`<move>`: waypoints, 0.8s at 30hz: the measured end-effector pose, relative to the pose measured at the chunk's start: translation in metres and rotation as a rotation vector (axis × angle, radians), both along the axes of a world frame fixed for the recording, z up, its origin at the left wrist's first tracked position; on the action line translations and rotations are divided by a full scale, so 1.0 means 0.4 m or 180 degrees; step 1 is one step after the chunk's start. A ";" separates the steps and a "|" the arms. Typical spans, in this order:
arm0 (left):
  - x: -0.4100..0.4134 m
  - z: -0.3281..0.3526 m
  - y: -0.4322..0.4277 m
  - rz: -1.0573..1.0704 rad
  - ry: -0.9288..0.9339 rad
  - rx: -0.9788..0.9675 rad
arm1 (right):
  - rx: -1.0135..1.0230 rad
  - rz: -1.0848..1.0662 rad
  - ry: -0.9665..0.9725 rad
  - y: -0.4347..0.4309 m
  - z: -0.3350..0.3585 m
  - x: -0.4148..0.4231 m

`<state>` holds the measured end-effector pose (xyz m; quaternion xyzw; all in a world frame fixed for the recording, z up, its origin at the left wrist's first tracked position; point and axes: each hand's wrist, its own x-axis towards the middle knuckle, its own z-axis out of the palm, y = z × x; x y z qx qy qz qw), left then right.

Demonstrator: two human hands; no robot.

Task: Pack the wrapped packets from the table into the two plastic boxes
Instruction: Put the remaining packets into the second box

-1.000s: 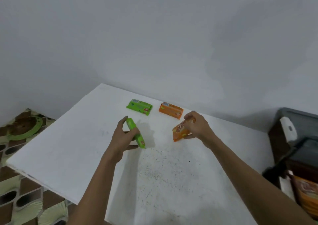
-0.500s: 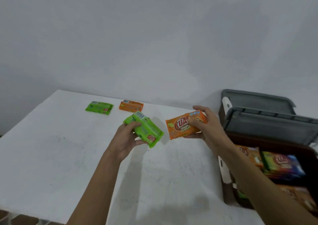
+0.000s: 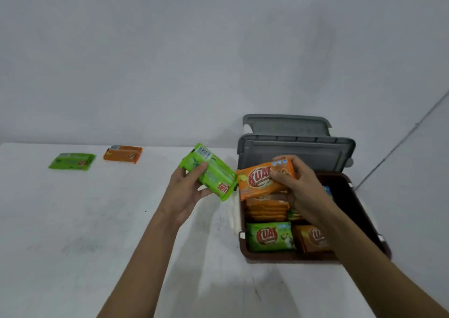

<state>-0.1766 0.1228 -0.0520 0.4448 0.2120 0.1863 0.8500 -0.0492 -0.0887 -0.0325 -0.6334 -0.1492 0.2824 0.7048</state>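
Carry step. Left hand (image 3: 187,191), fingers curled round green packet (image 3: 211,172), hung beside brown box (image 3: 267,257); right hand (image 3: 301,186) fingers pinched orange packet (image 3: 257,179) over it. Next, likely: seat both in gaps.

Pale grey wall (image 3: 170,50) behind; thin dark line (image 3: 388,155) (cable or seam) slants across its right.

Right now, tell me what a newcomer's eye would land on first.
The two bright packets held mid-frame: the left hand grips a green packet, the right hand an orange packet over the open brown box, already part full of packets. Far left on the white table, a second green packet and a second orange packet lie side by side.
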 end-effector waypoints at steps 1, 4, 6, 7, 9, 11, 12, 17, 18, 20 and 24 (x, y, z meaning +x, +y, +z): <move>0.015 -0.003 -0.025 0.0046 -0.0015 0.0018 | -0.0010 -0.0039 0.0004 -0.027 -0.001 0.010; 0.057 -0.016 -0.098 0.0218 -0.0028 0.0128 | -0.0103 -0.0120 -0.0048 -0.101 -0.005 0.037; 0.083 -0.022 -0.144 0.0307 -0.0053 0.0189 | -0.0242 -0.0188 -0.0101 -0.145 -0.009 0.051; 0.095 -0.024 -0.165 0.0364 -0.0058 0.0226 | -0.0345 -0.0205 -0.0139 -0.165 -0.012 0.057; 0.115 -0.032 -0.202 0.0480 -0.0031 0.0442 | -0.0555 -0.0184 -0.0205 -0.200 -0.017 0.067; 0.125 -0.045 -0.229 0.0538 0.0067 0.0852 | -0.0676 -0.0165 -0.0212 -0.227 -0.021 0.074; 0.126 -0.052 -0.237 0.0551 0.0136 0.1060 | -0.0700 -0.0177 -0.0204 -0.238 -0.023 0.077; 0.124 -0.068 -0.256 0.0657 0.0260 0.1737 | -0.0961 -0.0032 -0.0270 -0.284 -0.030 0.085; 0.124 -0.070 -0.256 0.0658 0.0290 0.1836 | -0.1072 0.0007 -0.0318 -0.291 -0.031 0.086; 0.125 -0.075 -0.256 0.0634 0.0344 0.1993 | -0.1300 0.0074 -0.0430 -0.304 -0.034 0.090; 0.128 -0.084 -0.255 0.0651 0.0400 0.2072 | -0.1581 0.0278 -0.0448 -0.320 -0.037 0.094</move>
